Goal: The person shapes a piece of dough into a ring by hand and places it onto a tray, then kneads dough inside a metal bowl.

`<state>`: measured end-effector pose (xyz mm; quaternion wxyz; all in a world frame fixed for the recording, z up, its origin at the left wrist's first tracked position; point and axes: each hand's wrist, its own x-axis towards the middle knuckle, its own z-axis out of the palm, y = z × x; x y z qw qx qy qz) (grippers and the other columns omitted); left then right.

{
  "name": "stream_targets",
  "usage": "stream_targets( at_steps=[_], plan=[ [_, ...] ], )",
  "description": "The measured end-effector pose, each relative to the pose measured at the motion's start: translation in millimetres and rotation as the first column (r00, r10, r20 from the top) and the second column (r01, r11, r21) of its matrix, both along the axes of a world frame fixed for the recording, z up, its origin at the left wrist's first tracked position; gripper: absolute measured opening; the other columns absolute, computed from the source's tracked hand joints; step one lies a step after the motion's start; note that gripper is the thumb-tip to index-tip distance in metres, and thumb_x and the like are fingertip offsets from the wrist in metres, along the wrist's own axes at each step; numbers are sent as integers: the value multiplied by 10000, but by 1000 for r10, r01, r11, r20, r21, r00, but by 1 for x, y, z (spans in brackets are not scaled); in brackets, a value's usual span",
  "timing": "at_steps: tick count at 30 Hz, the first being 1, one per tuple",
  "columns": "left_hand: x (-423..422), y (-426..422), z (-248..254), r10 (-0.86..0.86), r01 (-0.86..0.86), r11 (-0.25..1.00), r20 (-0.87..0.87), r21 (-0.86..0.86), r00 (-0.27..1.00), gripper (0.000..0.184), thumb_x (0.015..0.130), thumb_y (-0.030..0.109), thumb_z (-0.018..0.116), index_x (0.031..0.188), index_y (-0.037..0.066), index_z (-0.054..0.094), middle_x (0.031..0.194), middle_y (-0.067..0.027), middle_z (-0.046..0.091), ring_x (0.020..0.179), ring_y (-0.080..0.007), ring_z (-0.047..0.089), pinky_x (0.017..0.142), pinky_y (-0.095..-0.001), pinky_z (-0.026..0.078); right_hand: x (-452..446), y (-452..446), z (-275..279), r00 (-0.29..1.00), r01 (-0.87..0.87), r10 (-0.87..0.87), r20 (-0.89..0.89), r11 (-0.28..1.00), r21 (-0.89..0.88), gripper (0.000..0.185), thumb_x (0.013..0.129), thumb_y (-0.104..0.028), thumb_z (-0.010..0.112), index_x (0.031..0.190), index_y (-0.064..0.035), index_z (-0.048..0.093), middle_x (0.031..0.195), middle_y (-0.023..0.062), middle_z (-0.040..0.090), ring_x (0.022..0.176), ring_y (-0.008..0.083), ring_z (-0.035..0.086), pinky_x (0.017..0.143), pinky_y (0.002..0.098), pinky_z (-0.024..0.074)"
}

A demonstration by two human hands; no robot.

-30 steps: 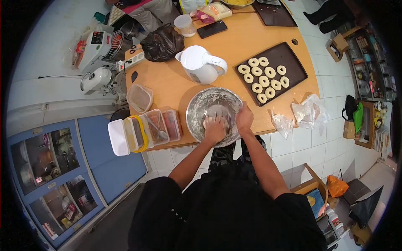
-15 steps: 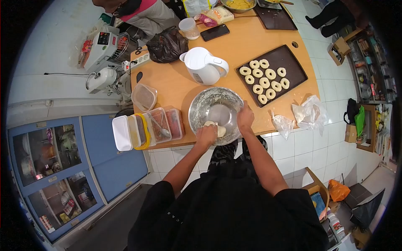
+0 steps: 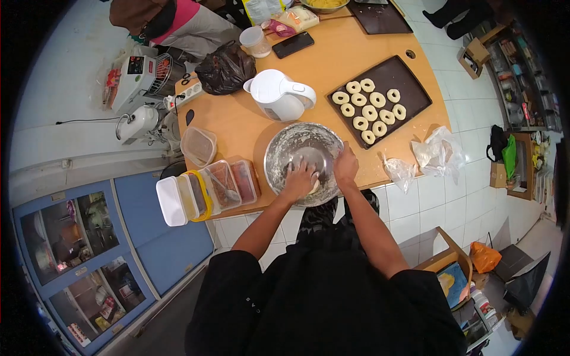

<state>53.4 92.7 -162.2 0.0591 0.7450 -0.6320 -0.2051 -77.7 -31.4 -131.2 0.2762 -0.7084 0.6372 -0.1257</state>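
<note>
A floury metal bowl (image 3: 279,155) stands at the table's near edge. Inside it, my left hand (image 3: 300,180) lies palm down with its fingers spread, over a piece of pale dough (image 3: 314,187) that shows at the right of the palm. My right hand (image 3: 345,166) is closed on the bowl's right rim. Behind the bowl is a white kettle (image 3: 274,94). To the right a dark tray (image 3: 409,89) holds several dough rings (image 3: 369,113).
Plastic containers (image 3: 224,185) line the near left of the wooden table (image 3: 332,53). Clear plastic bags (image 3: 439,152) lie at its right edge. A black bag (image 3: 225,68), a phone (image 3: 293,44) and a jar (image 3: 255,41) are farther back. Another person (image 3: 199,29) stands at the far left.
My left hand was gripping the dough's edge half a second ago; now its fingers are spread farther into the bowl. My right hand has stayed on the rim. The view has shifted slightly.
</note>
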Motion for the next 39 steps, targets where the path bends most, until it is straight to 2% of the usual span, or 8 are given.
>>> stream_targets(
  at_steps=[8, 17, 20, 21, 25, 31, 36, 39],
  plan=[
    [4, 21, 73, -89, 121, 915, -99, 385, 991, 568, 891, 486, 545, 1308, 102, 560, 1352, -165, 496, 1320, -374, 402, 1122, -545, 256, -4, -2, -9, 1000, 7, -7, 21, 999, 38, 240, 857, -60, 581, 1091, -61, 528, 888, 212, 670, 813, 425, 656, 694, 514, 509],
    [23, 21, 10, 150, -139, 988, -247, 60, 957, 397, 852, 328, 653, 1125, 39, 648, 1105, -202, 641, 1044, -327, 608, 985, -474, 435, -5, -8, -6, 997, -39, 37, 60, 999, 28, 231, 852, -45, 588, 1076, -49, 528, 913, 213, 659, 825, 428, 650, 710, 515, 502],
    [35, 7, 39, 623, -606, 761, -526, 232, 580, 335, 897, 292, 606, 1049, -2, 659, 981, -200, 673, 946, -290, 647, 895, -431, 500, -7, -8, -4, 998, -52, 50, 46, 997, 53, 249, 849, -34, 574, 1093, -44, 527, 970, 197, 654, 845, 410, 654, 725, 503, 506],
    [43, 6, 36, 662, -646, 710, -582, 282, 473, 349, 978, 295, 507, 1081, -10, 644, 1055, -170, 664, 1011, -203, 638, 788, -353, 532, -7, -6, -3, 998, -55, 52, 47, 997, 50, 247, 848, -30, 571, 1091, -44, 525, 983, 195, 652, 849, 408, 654, 729, 504, 504],
    [46, -3, 39, 461, -623, 527, -810, 578, -362, 511, 1013, 397, 414, 1343, 11, 468, 1242, -139, 598, 1124, -233, 604, 959, -356, 501, -8, -6, -2, 998, -58, 56, 39, 997, 48, 233, 854, -29, 560, 1083, -43, 522, 981, 194, 652, 856, 405, 653, 736, 508, 500],
    [38, -23, 90, 449, -661, 701, -886, 268, 117, 465, 1006, 403, 460, 1210, 16, 617, 1153, -120, 630, 995, -205, 619, 890, -352, 507, -8, -5, -10, 996, -37, 39, 86, 999, -19, 191, 873, -53, 570, 1054, -65, 512, 864, 227, 665, 801, 444, 644, 687, 535, 488],
    [13, -28, 86, 516, -465, 854, -486, 233, 705, 369, 941, 305, 570, 1104, -17, 647, 1071, -233, 662, 815, -342, 678, 753, -406, 528, -7, -3, -9, 997, -25, 26, 77, 999, -22, 218, 869, -56, 580, 1077, -54, 513, 900, 220, 660, 805, 437, 648, 697, 529, 495],
    [9, -38, 88, 535, -541, 835, -376, 100, 756, 326, 916, 255, 571, 1068, -23, 649, 1078, -254, 637, 916, -396, 642, 807, -447, 509, -9, -1, -4, 995, -18, 21, 93, 999, -37, 216, 870, -58, 582, 1076, -50, 516, 918, 216, 657, 817, 438, 646, 698, 524, 498]
  ],
)
